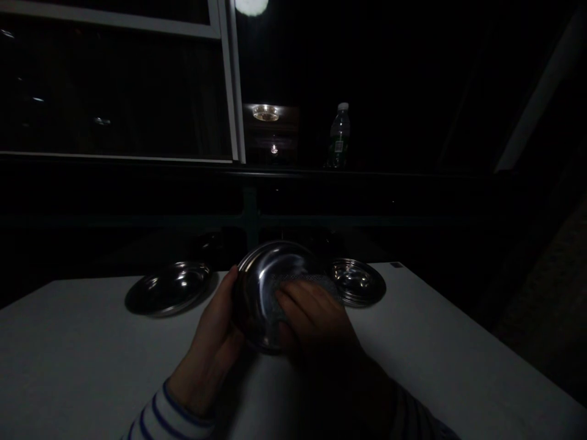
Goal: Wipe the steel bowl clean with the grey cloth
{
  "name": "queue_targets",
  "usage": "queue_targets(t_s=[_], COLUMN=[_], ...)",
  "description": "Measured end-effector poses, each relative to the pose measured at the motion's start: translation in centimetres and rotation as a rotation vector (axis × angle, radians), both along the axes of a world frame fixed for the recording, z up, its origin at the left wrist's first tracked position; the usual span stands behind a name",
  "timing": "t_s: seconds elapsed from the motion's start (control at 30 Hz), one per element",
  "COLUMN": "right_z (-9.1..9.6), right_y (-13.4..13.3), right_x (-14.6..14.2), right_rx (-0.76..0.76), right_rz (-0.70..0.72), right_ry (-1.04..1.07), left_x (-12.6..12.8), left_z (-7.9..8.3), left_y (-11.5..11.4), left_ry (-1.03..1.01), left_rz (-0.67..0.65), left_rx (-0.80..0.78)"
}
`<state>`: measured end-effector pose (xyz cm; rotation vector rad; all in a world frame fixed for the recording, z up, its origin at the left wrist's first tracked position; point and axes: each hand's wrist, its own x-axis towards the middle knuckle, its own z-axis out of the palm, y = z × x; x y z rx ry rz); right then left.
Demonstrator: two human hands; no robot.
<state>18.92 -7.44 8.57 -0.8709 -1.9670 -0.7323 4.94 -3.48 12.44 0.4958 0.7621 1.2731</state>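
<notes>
A shiny metal bowl (257,287) is held tilted above the white table, its rounded side towards me. My left hand (217,330) grips it by the left edge, thumb on the rim. Against the bowl's surface my right hand (312,311) presses a grey cloth (328,282), with its fingers closed over the cloth. Behind and to the left, a metal dish (169,287) sits on the table. To the right, several nested metal bowls (358,281) stand partly behind the cloth.
The white table (82,342) ends at a dark ledge and window. A plastic bottle (339,137) with a green label stands on the ledge. A white window frame (232,79) rises at the back left. The room is very dim.
</notes>
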Motion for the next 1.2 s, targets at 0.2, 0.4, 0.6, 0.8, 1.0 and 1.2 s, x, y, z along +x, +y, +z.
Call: queue_targets(t_s=[0.2, 0.4, 0.6, 0.8, 1.0, 1.2], right_z=[0.3, 0.8, 0.7, 0.2, -0.8, 0.2], right_y=[0.0, 0.4, 0.4, 0.4, -0.2, 0.5], right_x=[-0.2, 1.1, 1.0, 1.1, -1.1, 0.4], right_rx=[-0.018, 0.056, 0.036, 0.018, -0.017, -0.033], right_rz=[0.018, -0.084, -0.051, -0.038, 0.096, -0.058], right_ry=[-0.085, -0.014, -0.046, -0.026, -0.077, -0.001], left_x=[-0.6, -0.6, -0.8, -0.8, -0.7, 0.6], left_z=[0.2, 0.5, 0.5, 0.5, 0.2, -0.2], left_y=[0.1, 0.0, 0.1, 0.4, 0.3, -0.5], left_ry=[0.03, 0.009, 0.034, 0.001, 0.014, 0.059], left_rz=[0.015, 0.06, 0.017, 0.093, 0.041, -0.031], left_rx=[0.021, 0.032, 0.019, -0.017, -0.014, -0.004])
